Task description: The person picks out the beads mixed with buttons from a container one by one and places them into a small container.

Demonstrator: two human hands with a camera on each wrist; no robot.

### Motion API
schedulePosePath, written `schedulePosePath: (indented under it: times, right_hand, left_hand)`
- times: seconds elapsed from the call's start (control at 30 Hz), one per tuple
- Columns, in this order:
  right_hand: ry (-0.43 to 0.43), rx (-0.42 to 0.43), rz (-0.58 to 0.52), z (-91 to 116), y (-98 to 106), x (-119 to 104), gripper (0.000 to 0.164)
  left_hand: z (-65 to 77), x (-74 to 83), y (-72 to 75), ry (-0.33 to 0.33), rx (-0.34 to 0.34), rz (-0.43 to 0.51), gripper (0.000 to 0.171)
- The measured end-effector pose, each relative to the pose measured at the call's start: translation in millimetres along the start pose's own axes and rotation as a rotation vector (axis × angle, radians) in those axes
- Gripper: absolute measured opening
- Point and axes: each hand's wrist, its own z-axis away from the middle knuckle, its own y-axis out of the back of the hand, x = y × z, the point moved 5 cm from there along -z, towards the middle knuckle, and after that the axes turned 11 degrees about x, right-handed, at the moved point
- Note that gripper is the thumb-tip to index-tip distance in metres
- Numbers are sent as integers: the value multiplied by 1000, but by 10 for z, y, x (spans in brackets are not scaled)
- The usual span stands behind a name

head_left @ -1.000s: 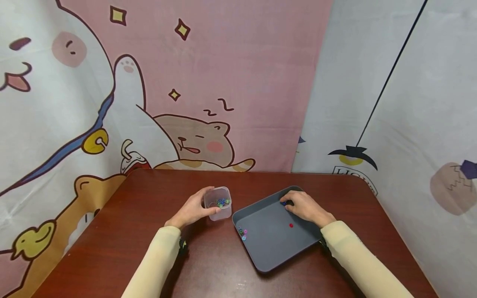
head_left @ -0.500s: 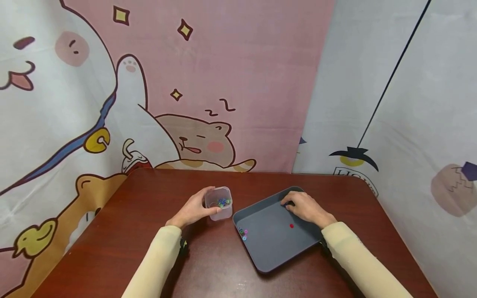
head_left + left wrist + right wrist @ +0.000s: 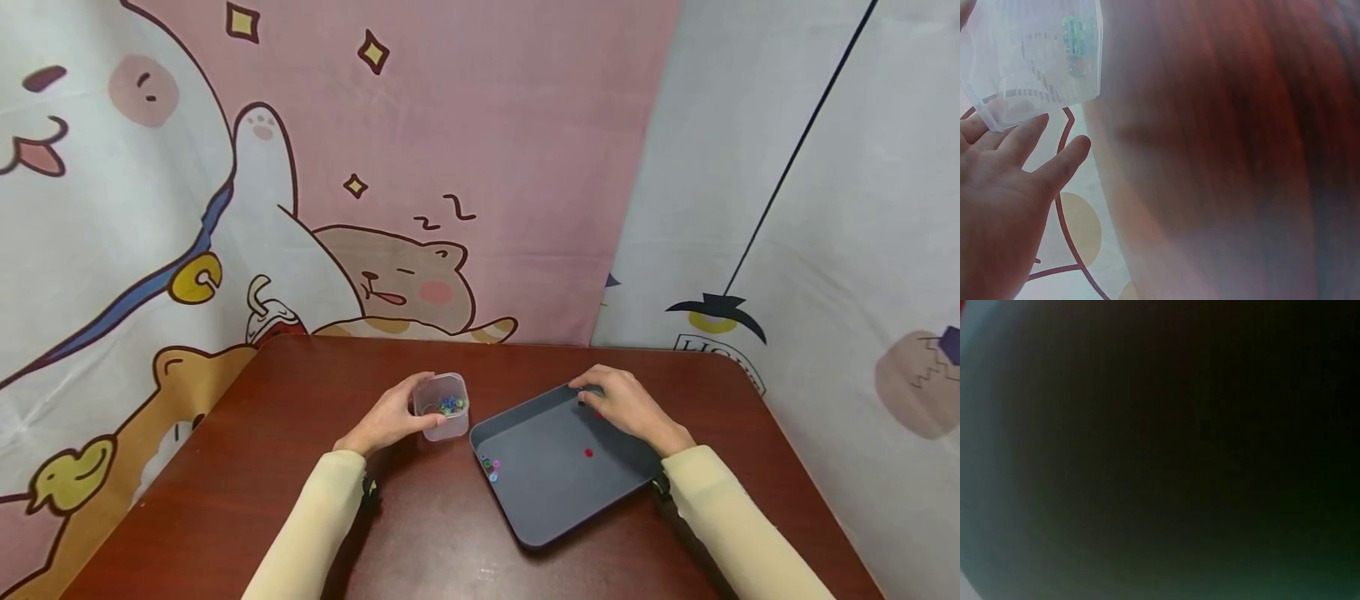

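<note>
My left hand holds a small clear plastic box between thumb and fingers, its mouth tilted toward me. Blue and green beads lie inside it; the left wrist view shows the box above the palm. Over the far right part of a grey tray, my right hand has thumb and fingertips bent together around a small blue bead. One red bead lies on the tray floor, and another red bead shows beside the right hand. The right wrist view is dark.
Several pink, green and light blue beads sit in the tray's left corner. The tray stands at an angle on a brown wooden table. Behind the table hangs a printed cartoon cloth.
The right hand has risen a little and shifted right and away from me, uncovering a red bead in the tray. The left hand keeps the box in place.
</note>
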Motion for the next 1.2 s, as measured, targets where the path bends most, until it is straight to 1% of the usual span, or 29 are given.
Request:
schedulePosePath:
  times: [0.1,0.23,0.37,0.67,0.93,1.07,1.2]
  right_hand:
    - [3,31,-2,-29,64,-43,25]
    - [29,64,-11,-64,120,-121,25]
    - [54,81,-38,-90,167,-241,24]
    - [60,110,-112,-221,202,-552,24]
    - [78,128,-178,-391,134,-841,22]
    - [111,136,-202,-465,49,-967,22]
    - [133,127,-218,-521,-62,-1077,23]
  left_hand:
    - [-2,-3,7,6,-1,-4,91]
    - [5,-9,3,5,0,-7,90]
    - [22,-10,-2,5,1,-11,89]
    - [12,3,12,3,-3,-15,90]
    - [-9,-19,-1,-7,-6,-7,90]
    - [0,-12,0,-1,-5,-12,90]
    - [6,5,0,3,-7,-15,90]
